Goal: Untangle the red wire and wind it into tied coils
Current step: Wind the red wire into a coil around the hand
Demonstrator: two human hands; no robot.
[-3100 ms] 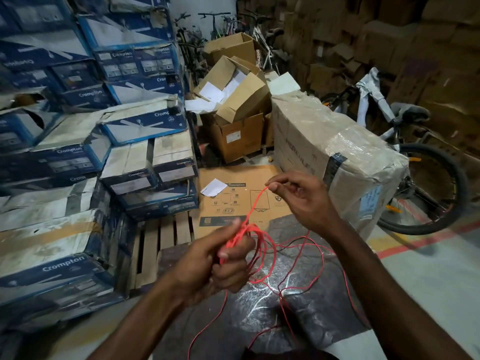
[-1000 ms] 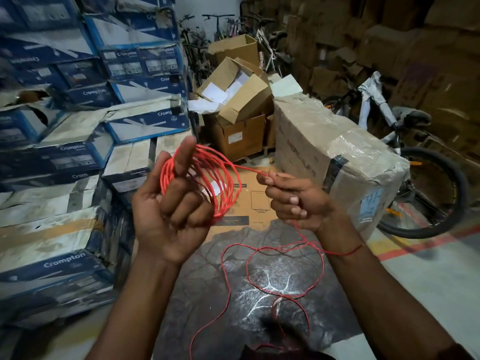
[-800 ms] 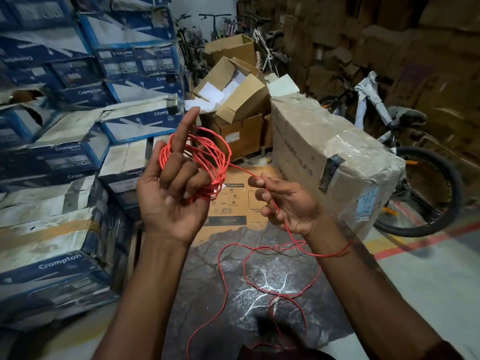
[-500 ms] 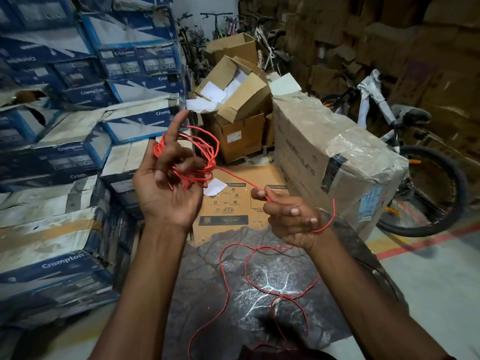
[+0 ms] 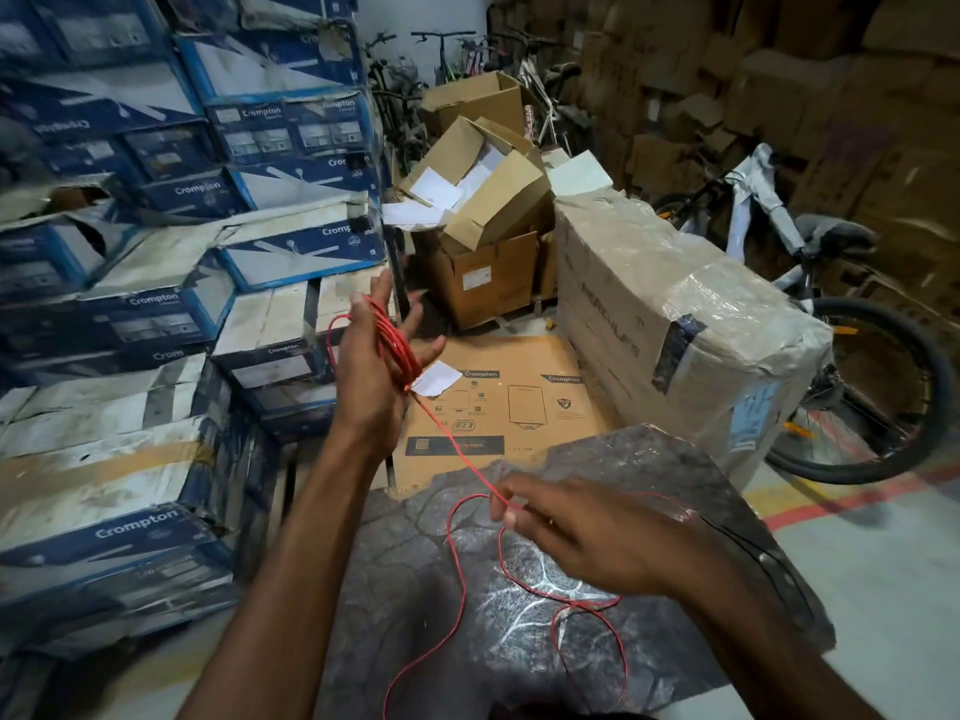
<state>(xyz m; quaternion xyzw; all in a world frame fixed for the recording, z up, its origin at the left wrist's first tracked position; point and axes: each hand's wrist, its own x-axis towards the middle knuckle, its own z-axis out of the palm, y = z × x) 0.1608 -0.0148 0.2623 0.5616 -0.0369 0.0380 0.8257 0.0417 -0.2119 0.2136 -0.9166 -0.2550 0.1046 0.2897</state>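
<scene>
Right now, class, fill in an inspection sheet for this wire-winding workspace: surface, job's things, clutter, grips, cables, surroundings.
Surface: dark patterned sheet on the floor, its far edge overlapping flattened cardboard.
Job's things: red wire, part wound as a coil, one taut strand running down from it.
Clutter: white paper slip on the cardboard; open cardboard boxes holding papers.
Grips: left grip raised, fingers straight, carrying the coil round the palm; right grip pinches the taut strand.
Cables: loose loops of red wire lie across the sheet.
Surroundings: stacked blue boxes, wrapped carton, bicycle.
</scene>
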